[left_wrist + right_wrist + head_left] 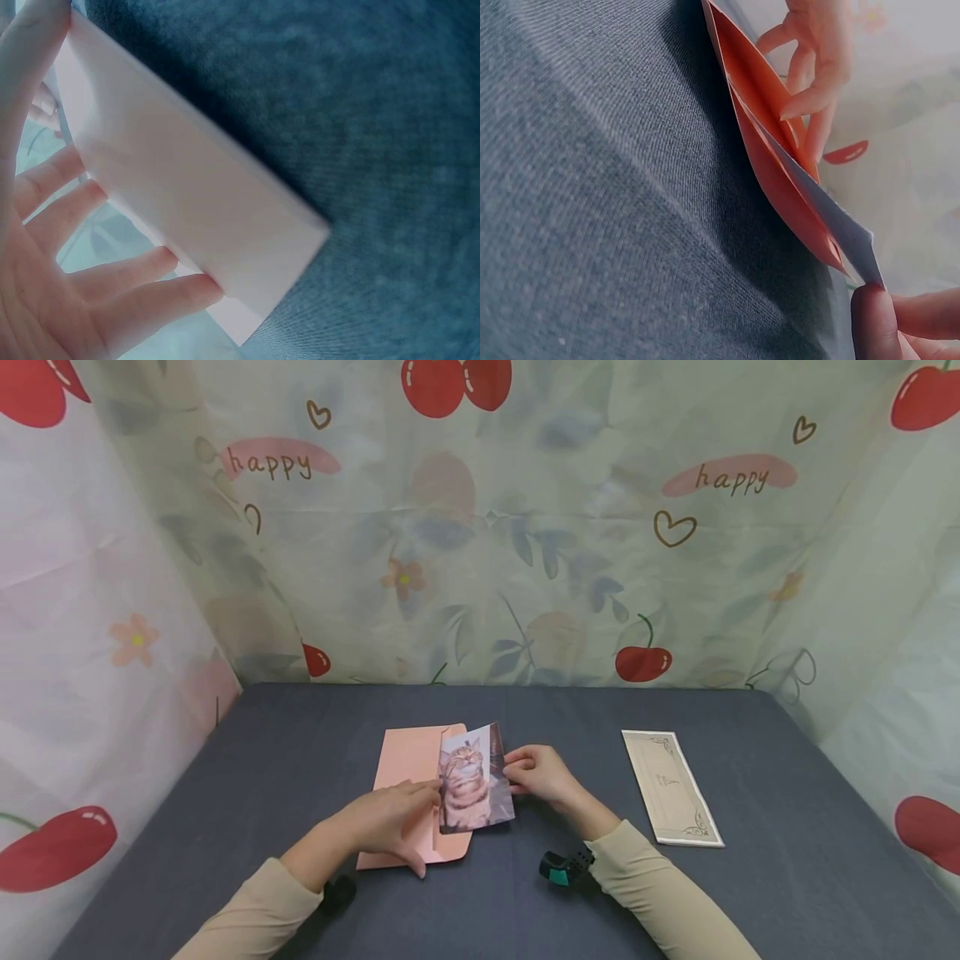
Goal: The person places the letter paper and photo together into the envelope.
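Note:
A pink envelope (pixel 408 752) lies on the table with its mouth toward the right. My left hand (pixel 390 817) spans its near half, thumb at the near edge and fingertips at the mouth edge. In the left wrist view the spread fingers and thumb bracket the envelope's pale panel (pixel 187 172). My right hand (pixel 546 775) pinches the right edge of a cat picture card (pixel 467 781). The card's left end is at the envelope's mouth. Seen from the right wrist, the envelope's panels gape apart and the card (pixel 836 210) slants in between them.
A long beige printed card or booklet (pixel 669 789) with a white border lies on the right side of the dark table (pixel 525 910). Black wrist devices sit by both sleeves, the right one (pixel 564 868) with a green patch. A printed curtain (pixel 480 602) surrounds the table.

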The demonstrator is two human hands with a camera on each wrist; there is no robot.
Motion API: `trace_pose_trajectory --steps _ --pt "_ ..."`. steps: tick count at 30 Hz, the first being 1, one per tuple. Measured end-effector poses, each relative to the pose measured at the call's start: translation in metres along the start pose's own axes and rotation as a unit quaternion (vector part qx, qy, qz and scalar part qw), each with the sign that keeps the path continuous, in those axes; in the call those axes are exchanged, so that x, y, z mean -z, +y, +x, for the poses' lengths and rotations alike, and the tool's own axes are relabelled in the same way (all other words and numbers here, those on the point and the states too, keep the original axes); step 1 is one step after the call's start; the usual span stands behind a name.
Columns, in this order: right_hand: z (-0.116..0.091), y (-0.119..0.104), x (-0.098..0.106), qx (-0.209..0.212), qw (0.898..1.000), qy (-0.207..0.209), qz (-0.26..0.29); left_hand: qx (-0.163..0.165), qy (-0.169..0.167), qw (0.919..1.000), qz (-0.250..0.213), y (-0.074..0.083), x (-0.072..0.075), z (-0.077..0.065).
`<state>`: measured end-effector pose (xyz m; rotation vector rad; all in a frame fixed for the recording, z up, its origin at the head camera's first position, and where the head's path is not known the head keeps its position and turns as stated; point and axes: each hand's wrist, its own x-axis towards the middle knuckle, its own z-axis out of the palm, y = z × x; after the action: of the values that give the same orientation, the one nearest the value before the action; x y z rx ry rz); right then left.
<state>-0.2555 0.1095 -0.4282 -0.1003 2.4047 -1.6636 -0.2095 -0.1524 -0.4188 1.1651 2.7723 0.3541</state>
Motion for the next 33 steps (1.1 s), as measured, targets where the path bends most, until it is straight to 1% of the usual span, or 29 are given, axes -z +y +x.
trace_pose_trajectory --steps 2,8,13,23,28,33 --pt "0.000 -0.001 -0.001 -0.006 1.000 0.002 0.004 0.000 0.000 1.0000 -0.001 0.000 0.000 0.000" --pt "-0.001 -0.002 -0.004 -0.005 1.000 0.004 0.010 -0.009 -0.003 0.9999 -0.009 0.000 0.001 0.000" --pt "-0.001 -0.003 -0.008 -0.004 1.000 0.002 0.017 0.004 -0.012 0.9997 -0.021 0.000 0.002 0.000" --pt "0.000 -0.003 -0.014 0.000 1.000 -0.005 0.019 0.009 -0.012 0.9998 -0.017 0.000 0.001 0.000" --pt "-0.001 -0.004 -0.016 0.007 1.000 -0.006 0.019 0.010 -0.016 0.9996 -0.019 0.000 0.001 0.000" --pt "-0.001 -0.003 -0.018 0.004 1.000 -0.005 0.024 0.014 -0.019 0.9996 -0.017 0.001 0.002 0.000"
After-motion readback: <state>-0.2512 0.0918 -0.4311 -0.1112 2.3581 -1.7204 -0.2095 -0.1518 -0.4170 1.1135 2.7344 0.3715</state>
